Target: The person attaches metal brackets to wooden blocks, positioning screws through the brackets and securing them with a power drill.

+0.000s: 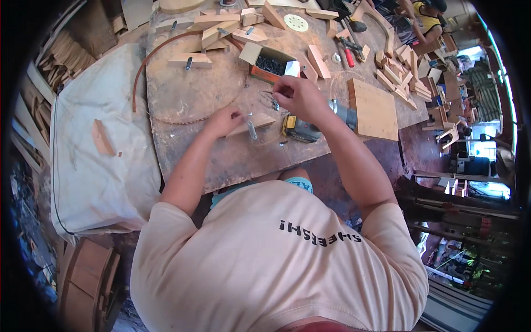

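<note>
Cluttered workshop bench (177, 138): grip unconfirmed on both sides

The far side is covered with wood offcuts (217, 34); a cloth (105, 166) is draped at left. A block (264, 120) is laid toward the near edge, mid-bench, with a metal strip (252, 130) seen across it. The left hand (228, 122) is held at the block's left end, fingers curled; whether anything is gripped, or the block touched, cannot be told. The right hand (298, 98) is held farther off and to the right, thumb and fingers drawn together; a pinched item cannot be confirmed. Just beyond it, an open carton (265, 75) is filled with dark small parts (270, 65). A drill (301, 130) is partly covered by the right forearm, right of the block. A board (375, 110) is set farther right.
</note>
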Demonstrator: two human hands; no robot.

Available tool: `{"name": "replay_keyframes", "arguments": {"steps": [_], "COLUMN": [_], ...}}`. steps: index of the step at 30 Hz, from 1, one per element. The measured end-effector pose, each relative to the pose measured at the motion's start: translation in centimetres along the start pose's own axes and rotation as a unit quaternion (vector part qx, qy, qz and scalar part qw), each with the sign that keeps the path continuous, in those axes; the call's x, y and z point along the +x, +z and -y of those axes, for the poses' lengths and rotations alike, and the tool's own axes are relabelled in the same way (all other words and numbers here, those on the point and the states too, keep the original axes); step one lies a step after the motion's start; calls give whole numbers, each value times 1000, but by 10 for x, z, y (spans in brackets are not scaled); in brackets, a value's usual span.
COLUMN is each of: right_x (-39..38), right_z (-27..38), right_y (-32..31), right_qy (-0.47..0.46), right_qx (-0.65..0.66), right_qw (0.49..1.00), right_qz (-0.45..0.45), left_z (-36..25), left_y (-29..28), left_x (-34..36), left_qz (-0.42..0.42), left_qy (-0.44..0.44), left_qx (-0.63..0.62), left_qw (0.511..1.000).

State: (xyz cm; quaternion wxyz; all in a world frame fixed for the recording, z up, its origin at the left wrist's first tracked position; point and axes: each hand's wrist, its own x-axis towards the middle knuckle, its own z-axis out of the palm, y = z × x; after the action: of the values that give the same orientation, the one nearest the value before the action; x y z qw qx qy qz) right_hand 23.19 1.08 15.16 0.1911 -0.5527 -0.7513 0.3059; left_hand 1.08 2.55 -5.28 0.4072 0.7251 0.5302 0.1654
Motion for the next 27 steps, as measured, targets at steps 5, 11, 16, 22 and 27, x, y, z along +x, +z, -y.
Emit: {"name": "replay_keyframes", "arguments": {"steps": [5,11,16,22,27], "right_x": [-3,-2,1,4,-33], "right_z": [-7,-14,-9,-6,4], "right_y": [0,-7,-9,-17,-69], "right_qy": [-10,19,57,83,46], "right_qx": [1,35,83,60,-99], "right_qw": [1000,999,993,992,994], "right_qz": [-14,5,57,77,9], "left_z": [6,-88,-124,-129,-133], "left_y": [1,-35,-56,-59,-68], "left_x": [-1,-18,-11,-2,-2], "left_qz": [2,-117,-76,-47,-39], "left_qy": [21,152,245,213,203], "left_qx": [-89,-310,-288,-275,-219], "left_qw": [996,931,922,936,954]}}
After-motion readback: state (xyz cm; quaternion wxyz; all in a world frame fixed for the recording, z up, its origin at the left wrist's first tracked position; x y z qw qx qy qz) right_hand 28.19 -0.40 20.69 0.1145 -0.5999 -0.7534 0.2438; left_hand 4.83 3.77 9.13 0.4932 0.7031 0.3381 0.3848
